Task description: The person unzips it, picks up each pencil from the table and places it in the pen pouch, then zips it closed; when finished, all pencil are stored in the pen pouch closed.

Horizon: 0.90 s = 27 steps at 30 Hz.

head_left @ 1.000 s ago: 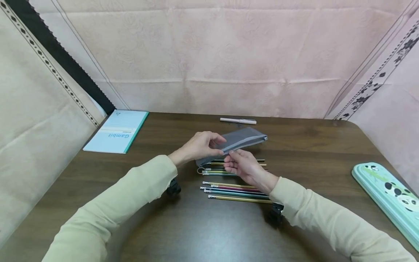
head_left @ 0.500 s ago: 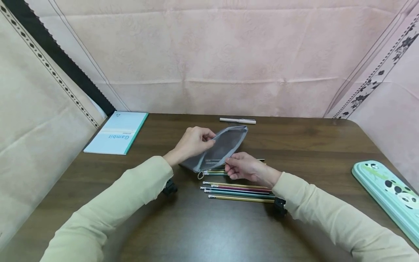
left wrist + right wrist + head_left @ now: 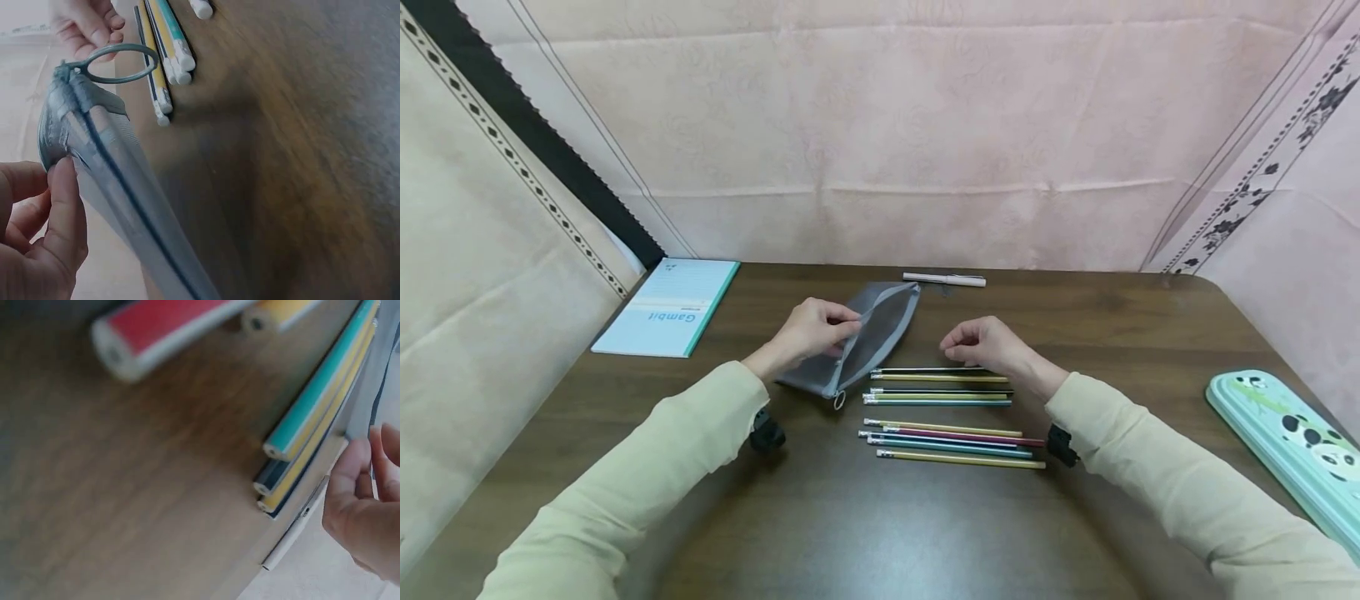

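My left hand pinches one edge of a grey zip pouch, whose mouth gapes toward the right. A round ring dangles from the pouch's near end in the left wrist view. Off to the right, separated from the pouch, my right hand hovers at the far side of the pencils with loosely bent fingers and nothing in them. Several unsharpened pencils lie side by side just right of the pouch. Nearer the body is a second group of pencils, their eraser ends pointing left.
A light blue notepad lies at the back left. Near the table's far edge rests a white pen. A mint-green case with pandas occupies the right side. Cloth hangs behind the wooden table.
The pouch has been opened, turned and moved left with my left hand. My right hand has let go of its rim and drawn away to the right, uncovering the far pencils.
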Each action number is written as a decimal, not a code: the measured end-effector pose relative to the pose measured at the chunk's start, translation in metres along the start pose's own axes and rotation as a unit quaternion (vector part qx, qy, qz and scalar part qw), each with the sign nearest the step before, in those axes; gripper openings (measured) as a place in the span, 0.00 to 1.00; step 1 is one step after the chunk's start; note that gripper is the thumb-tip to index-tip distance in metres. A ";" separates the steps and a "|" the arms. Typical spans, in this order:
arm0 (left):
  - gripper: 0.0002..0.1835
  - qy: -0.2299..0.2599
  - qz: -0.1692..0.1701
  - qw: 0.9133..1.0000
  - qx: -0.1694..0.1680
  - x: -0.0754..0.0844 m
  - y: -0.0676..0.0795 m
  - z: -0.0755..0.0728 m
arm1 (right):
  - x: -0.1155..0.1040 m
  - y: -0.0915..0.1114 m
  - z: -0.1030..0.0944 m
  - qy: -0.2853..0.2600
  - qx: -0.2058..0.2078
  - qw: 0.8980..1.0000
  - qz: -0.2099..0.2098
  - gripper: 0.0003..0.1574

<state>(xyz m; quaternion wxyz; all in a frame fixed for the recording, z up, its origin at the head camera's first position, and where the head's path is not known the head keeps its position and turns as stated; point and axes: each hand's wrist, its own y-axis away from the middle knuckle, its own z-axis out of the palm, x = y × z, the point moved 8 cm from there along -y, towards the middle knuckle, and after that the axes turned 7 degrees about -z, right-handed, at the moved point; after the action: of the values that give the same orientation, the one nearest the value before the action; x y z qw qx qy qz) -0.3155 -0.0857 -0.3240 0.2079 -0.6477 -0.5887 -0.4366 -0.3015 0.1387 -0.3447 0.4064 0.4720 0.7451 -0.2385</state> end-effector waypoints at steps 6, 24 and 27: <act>0.15 0.043 -0.018 0.999 0.001 -0.010 -0.005 -0.002 | 0.007 -0.002 0.009 0.047 -0.036 0.998 -0.016 0.08; 0.15 0.059 -0.031 0.998 0.011 -0.015 -0.007 -0.002 | 0.001 0.000 0.010 0.194 -0.048 0.977 -0.076 0.05; 0.15 0.059 -0.032 0.998 0.013 -0.016 -0.007 -0.002 | -0.002 0.002 0.009 0.233 -0.043 0.967 -0.093 0.05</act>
<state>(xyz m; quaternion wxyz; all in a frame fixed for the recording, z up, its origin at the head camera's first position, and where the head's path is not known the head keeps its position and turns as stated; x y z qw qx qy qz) -0.3212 -0.0946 -0.3377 0.2367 -0.5991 -0.6017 -0.4723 -0.2957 0.1325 -0.3481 0.2175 0.4256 0.8692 -0.1269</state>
